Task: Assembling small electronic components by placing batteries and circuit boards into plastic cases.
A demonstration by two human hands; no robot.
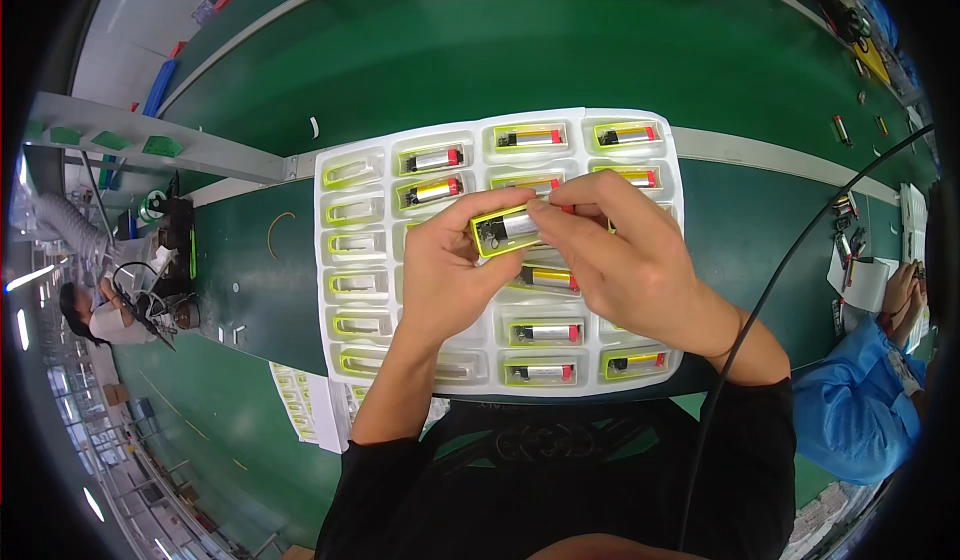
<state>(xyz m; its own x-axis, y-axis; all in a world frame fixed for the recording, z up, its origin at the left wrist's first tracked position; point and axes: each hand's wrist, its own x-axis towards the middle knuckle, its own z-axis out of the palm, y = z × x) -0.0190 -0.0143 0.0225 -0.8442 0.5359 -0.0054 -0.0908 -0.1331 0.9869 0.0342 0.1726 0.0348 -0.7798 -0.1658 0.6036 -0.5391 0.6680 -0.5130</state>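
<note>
Green worktop (560, 50) under a white moulded tray (335, 260). Above the tray's middle, left hand (445, 265) and right hand (625, 250), forearms raised from the lower edge, both pinched shut on one small cell (505, 228): silvery body, yellow-green frame. Same cells (545, 333) in the tray's right pockets, red-tipped; empty frames (350, 172) along its left column. Printed sheets (300, 400) just below the tray's left corner.

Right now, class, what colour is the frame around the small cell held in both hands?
Yellow-green frame, clearest in the head view.
</note>
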